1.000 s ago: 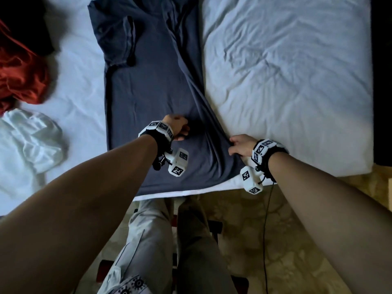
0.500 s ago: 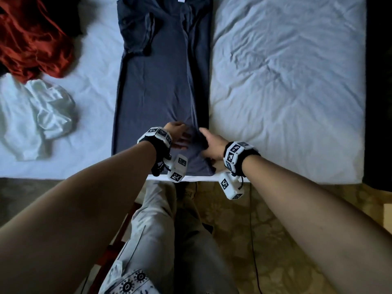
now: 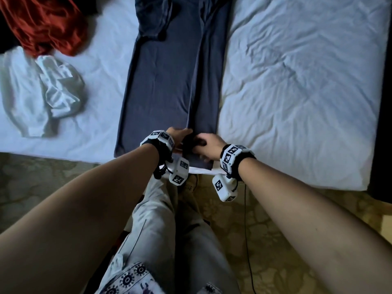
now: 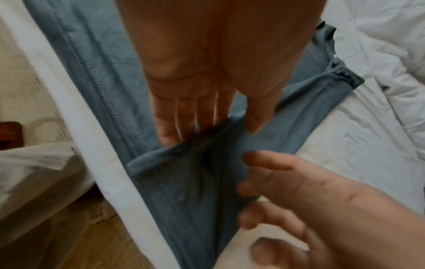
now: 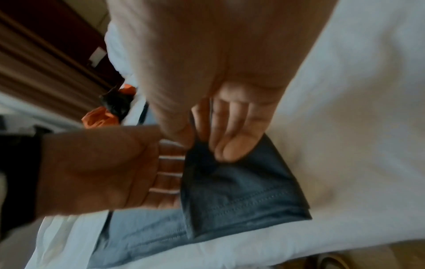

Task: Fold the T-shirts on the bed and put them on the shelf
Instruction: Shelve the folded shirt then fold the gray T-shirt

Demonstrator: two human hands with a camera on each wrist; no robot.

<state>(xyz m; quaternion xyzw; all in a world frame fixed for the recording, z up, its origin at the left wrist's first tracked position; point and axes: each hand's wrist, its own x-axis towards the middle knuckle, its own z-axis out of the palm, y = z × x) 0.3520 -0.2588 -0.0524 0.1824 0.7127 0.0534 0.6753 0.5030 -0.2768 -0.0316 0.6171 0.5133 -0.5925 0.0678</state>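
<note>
A grey-blue T-shirt [image 3: 165,81] lies lengthwise on the bed, its right side folded over onto the middle. My left hand [image 3: 179,134] lies flat on the shirt near the hem, and its straight fingers [image 4: 174,120] reach under the folded flap [image 4: 184,191]. My right hand [image 3: 206,142] is just to the right of it. In the right wrist view its thumb and fingers [image 5: 230,145] pinch the upper edge of the flap [image 5: 241,191]. The collar end is cut off at the top of the head view.
A crumpled white T-shirt [image 3: 42,92] and a red garment [image 3: 46,24] lie on the left of the white sheet [image 3: 297,81]. The bed's near edge runs just below my hands, with my legs [image 3: 169,230] against it. A dark strip [image 3: 386,124] borders the bed's right side.
My right hand has carried the shirt's right side leftward over the middle and now meets the left hand at the hem. The left hand has stayed near the hem.
</note>
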